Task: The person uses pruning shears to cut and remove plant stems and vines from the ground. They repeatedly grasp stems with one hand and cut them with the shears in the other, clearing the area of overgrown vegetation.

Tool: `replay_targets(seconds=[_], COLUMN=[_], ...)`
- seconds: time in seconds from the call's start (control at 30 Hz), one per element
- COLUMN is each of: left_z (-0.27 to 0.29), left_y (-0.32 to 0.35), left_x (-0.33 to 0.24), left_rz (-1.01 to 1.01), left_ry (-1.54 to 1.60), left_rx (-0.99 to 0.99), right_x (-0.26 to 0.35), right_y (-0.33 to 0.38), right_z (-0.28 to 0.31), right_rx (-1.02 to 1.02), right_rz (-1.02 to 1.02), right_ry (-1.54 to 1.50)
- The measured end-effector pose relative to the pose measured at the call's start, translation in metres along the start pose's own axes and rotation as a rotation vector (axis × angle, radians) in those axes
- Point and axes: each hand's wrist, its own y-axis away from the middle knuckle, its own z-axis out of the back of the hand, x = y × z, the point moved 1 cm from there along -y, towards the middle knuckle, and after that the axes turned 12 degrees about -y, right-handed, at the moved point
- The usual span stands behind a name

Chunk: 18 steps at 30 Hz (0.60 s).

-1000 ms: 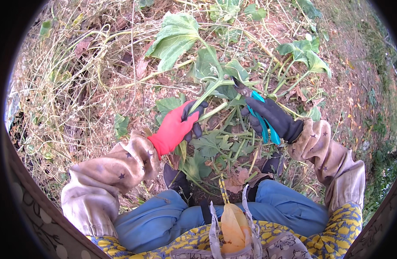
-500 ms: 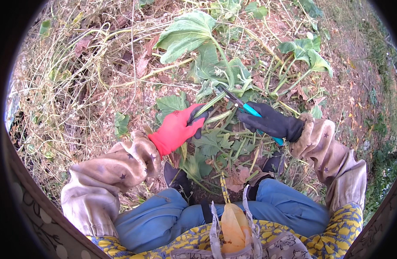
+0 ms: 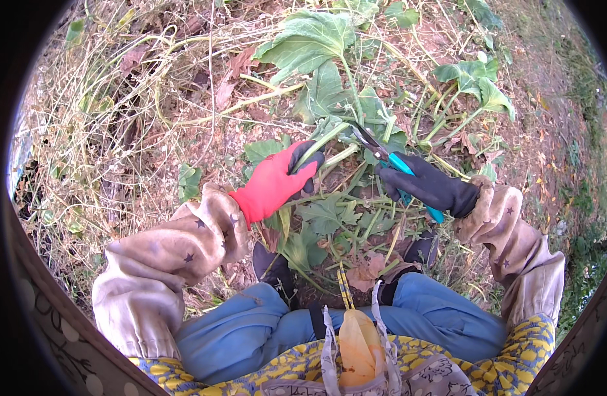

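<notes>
We are holding a pair of slim pruning shears with teal handles and dark metal blades (image 3: 401, 165) above a tangle of green vine, a little right of the middle of the view. Their long axis is running on a slant, with the handle ends pointing down and right and the blade tips pointing up and left, toward the upper end of a thick, pale green, smooth-looking stem (image 3: 326, 141). That stem is slanting the other way, rising from lower left to upper right, so the two are nearly meeting in an inverted V; we are not able to tell whether the blades are touching it or how far they are parting. Our left hand (image 3: 280, 177), in a red glove with dark palm and fingers, is curling snugly around the stem's lower part. Our right hand (image 3: 428, 183), in a black glove, is wrapping around the teal handles with its knuckles uppermost. Both forearms, in loose beige sleeves printed with dark stars (image 3: 208, 228), are reaching forward and angling inward. A broad, lobed green leaf (image 3: 310, 43) is standing beyond the blades, and other jagged green leaves (image 3: 320, 214) are lying below, between our hands and our blue trousers (image 3: 244, 313).
</notes>
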Motion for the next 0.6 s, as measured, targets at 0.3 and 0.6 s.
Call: replay_targets(seconds=[0.3,0.6], left_z=[0.019,0.061], left_y=[-0.013,-0.051], left_x=[0.015,-0.083], left_rz=[0.198,-0.826], left_ry=[0.471,0.185], left_rx=[0.051,0.149], right_x=[0.002,-0.011], right_y=[0.002,-0.008], right_z=[0.0,-0.007], right_rx=[0.008,0.162], right_rz=[0.036,-0.015], right_ry=[-0.094,0.056])
